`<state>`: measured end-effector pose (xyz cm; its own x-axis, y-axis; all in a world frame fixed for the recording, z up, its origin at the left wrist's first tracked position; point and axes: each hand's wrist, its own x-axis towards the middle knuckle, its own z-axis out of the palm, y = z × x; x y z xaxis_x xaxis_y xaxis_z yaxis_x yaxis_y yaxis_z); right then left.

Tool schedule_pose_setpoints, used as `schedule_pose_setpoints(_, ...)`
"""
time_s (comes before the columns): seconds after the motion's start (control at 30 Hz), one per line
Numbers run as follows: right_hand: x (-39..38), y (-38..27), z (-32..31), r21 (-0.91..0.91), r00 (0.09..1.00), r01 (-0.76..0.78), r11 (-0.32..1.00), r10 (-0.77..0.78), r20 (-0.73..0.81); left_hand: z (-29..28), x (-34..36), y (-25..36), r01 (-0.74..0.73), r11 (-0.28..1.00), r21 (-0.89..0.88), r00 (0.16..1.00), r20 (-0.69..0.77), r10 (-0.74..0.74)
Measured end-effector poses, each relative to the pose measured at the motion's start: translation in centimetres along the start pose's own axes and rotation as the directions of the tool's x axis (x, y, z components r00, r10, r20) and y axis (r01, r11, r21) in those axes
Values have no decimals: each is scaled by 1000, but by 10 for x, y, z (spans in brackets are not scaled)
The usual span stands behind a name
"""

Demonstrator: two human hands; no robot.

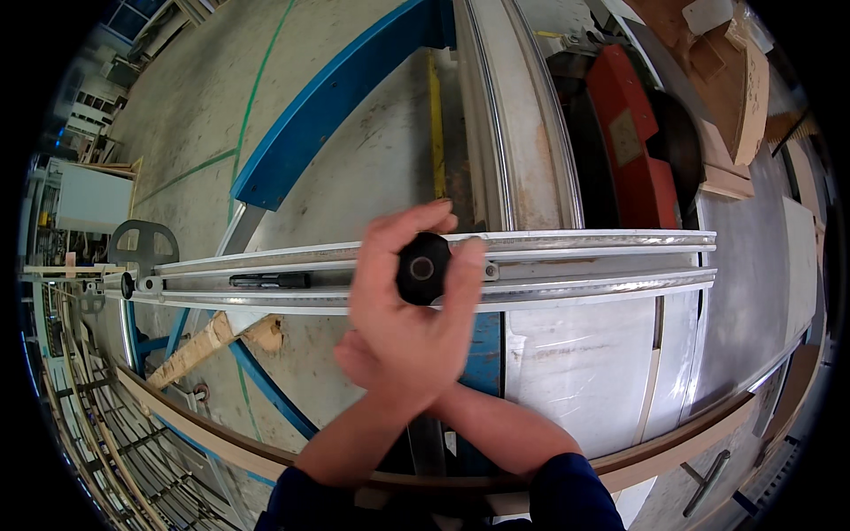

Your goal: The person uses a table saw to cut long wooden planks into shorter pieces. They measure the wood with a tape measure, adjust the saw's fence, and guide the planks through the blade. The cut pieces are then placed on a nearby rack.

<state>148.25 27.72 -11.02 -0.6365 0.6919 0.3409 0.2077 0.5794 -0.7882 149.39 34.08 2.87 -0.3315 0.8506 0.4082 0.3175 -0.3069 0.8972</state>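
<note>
My left hand is closed round a black round knob, thumb on its right side and fingers curled over its left and far sides. The knob sits on a long aluminium rail with grooves along its length, lying crosswise before me. My forearms cross, the left one on top. Beneath the left wrist, only a bit of my right hand shows, near the rail's front edge. Its fingers are mostly hidden, so what it touches does not show. A black marker lies in the rail's channel, left of the knob.
A blue curved arm extends beyond the rail. A metal sliding table runs away from me, with a red machine part to its right. Wood offcuts lie at far right. A grey slotted plate stands at the rail's left end.
</note>
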Motion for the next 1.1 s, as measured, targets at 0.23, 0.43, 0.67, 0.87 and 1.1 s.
schedule_pose_setpoints(0.23,-1,5,1,-43,988,-71,997,76,133,4,8,-10,-63,997,40,998,20,62)
schedule_pose_setpoints(0.43,12,-1,8,-169,921,-128,977,181,345,-42,49,-33,38,952,-303,793,589,155)
schedule_pose_setpoints(0.67,10,-3,5,107,975,-187,977,171,141,-43,58,-26,206,953,-221,694,720,17)
schedule_pose_setpoints(0.87,8,-6,1,167,996,-88,982,90,-4,-23,28,-18,-50,998,-27,943,329,56)
schedule_pose_setpoints(1.1,10,-11,-20,294,978,-207,933,186,99,-42,31,12,-44,990,132,907,421,-15)
